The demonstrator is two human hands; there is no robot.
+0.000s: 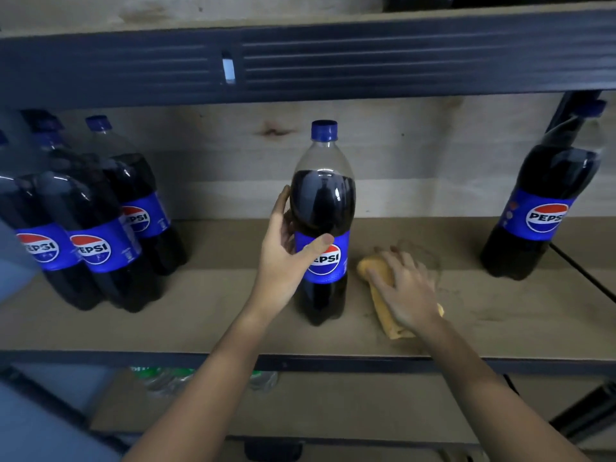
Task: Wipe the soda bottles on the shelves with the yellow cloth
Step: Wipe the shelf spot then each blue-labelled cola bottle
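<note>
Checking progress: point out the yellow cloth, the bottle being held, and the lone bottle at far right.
yellow cloth [375, 271]: head view, bare end by the fingertips.
held bottle [321, 198]: head view, dark upper body.
far-right bottle [546, 215]: head view, label.
</note>
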